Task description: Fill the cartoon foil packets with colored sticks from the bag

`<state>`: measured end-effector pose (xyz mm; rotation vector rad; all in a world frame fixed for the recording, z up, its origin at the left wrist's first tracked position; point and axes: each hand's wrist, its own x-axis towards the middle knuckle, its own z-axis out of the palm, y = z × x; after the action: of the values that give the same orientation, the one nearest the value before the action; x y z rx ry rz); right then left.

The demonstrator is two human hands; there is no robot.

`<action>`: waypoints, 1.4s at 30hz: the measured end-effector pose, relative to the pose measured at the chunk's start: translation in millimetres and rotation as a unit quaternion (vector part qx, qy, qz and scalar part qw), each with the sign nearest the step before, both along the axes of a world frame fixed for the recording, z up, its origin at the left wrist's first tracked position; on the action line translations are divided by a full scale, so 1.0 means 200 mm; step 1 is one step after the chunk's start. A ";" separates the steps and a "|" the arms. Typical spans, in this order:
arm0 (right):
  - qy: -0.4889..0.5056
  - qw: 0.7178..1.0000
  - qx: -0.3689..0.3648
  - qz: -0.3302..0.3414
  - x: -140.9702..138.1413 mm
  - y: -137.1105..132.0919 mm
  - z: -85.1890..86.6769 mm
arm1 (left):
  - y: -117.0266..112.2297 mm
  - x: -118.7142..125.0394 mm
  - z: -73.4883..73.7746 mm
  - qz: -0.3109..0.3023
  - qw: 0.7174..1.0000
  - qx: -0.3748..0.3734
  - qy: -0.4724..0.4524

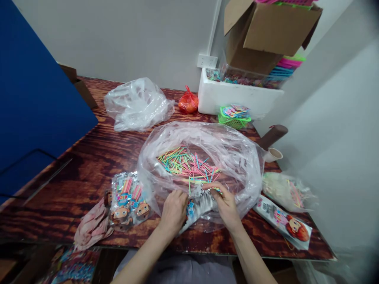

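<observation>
Forearms [254, 254] over near table [207, 245] edge. Left hand [175, 208]: fingers closed on printed pouch [203, 206] between hands. Right hand [227, 206]: fingers grip stick bunch [218, 190] by pouch's far end. Loose sticks [191, 163] just beyond, in clear bag [244, 169].

Workshop: loose sticks [177, 161], printed pouches [126, 199]

Near the back edge of the reddish-brown wood-grain tabletop [89, 148] sits a knotted red plastic bag [188, 102]. At its back right corner stands a long white foam box [237, 95], with an open brown cardboard box [275, 29] above. A crumpled pale-pink cloth [92, 227] overhangs the front edge, leftward.
</observation>
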<state>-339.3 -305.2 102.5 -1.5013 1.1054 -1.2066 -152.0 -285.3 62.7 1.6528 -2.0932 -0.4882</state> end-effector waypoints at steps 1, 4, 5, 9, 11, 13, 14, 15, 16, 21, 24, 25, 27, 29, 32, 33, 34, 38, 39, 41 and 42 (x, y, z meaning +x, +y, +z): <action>-0.001 1.000 0.000 0.000 0.00 0.00 0.00 | 0.00 0.01 0.01 0.003 0.999 0.004 0.038; -0.001 1.000 0.000 0.000 0.01 0.01 0.00 | 0.00 0.03 0.05 0.025 0.981 0.003 0.191; 0.000 1.000 0.000 0.000 0.01 0.01 0.00 | 0.00 0.04 0.07 0.034 0.970 0.002 0.239; -0.001 1.000 0.000 0.006 0.03 0.02 0.00 | -0.02 0.09 0.15 0.095 0.912 0.027 0.398; -0.002 1.000 0.005 0.005 0.04 0.02 0.00 | -0.03 0.11 0.16 0.136 0.879 0.063 0.454; -0.001 1.000 0.009 0.003 0.05 0.02 0.00 | -0.03 0.13 0.15 0.152 0.861 0.088 0.477; 0.000 1.000 0.009 0.003 0.05 0.02 0.00 | -0.04 0.14 0.14 0.149 0.862 0.093 0.476; 0.001 1.000 0.009 0.004 0.05 0.03 0.00 | -0.03 0.15 0.13 0.139 0.867 0.096 0.470; 0.000 1.000 0.007 0.005 0.05 0.03 -0.01 | -0.03 0.15 0.12 0.125 0.872 0.104 0.462; 0.000 1.000 0.007 0.009 0.05 0.03 -0.03 | -0.01 0.14 0.09 0.071 0.876 0.178 0.443; 0.004 1.000 0.009 0.008 0.05 0.04 -0.03 | 0.00 0.15 0.08 0.096 0.861 0.165 0.471; 0.005 1.000 0.011 0.008 0.05 0.04 -0.04 | 0.00 0.15 0.09 0.100 0.858 0.157 0.478; 0.004 1.000 0.016 0.008 0.06 0.05 -0.04 | 0.00 0.16 0.11 0.097 0.860 0.141 0.480; 0.002 1.000 0.025 0.000 0.06 0.04 -0.04 | 0.01 0.17 0.14 0.087 0.874 0.116 0.463; 0.005 0.998 0.062 -0.029 0.01 -0.03 -0.06 | 0.03 0.18 0.19 0.086 0.895 0.096 0.428; 0.005 0.996 0.080 -0.036 -0.02 -0.07 -0.07 | 0.03 0.17 0.20 0.091 0.897 0.098 0.421; 0.009 0.994 0.096 -0.045 -0.04 -0.13 -0.08 | 0.04 0.17 0.21 0.096 0.898 0.103 0.417; 0.097 0.990 0.092 -0.051 -0.10 -0.34 -0.09 | 0.06 0.16 0.19 0.087 0.903 0.124 0.402; 0.131 0.988 0.080 -0.037 -0.09 -0.37 -0.09 | 0.06 0.17 0.18 0.087 0.902 0.128 0.404; 0.202 0.978 0.061 0.006 -0.02 -0.40 -0.09 | 0.07 0.18 0.17 0.106 0.898 0.118 0.411; 0.244 0.968 0.053 0.023 0.03 -0.40 -0.09 | 0.08 0.19 0.17 0.122 0.899 0.103 0.409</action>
<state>-333.4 -385.3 85.1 -1.7799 1.4199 -0.7439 -114.8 -269.9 95.8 1.4207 -1.2307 -1.1160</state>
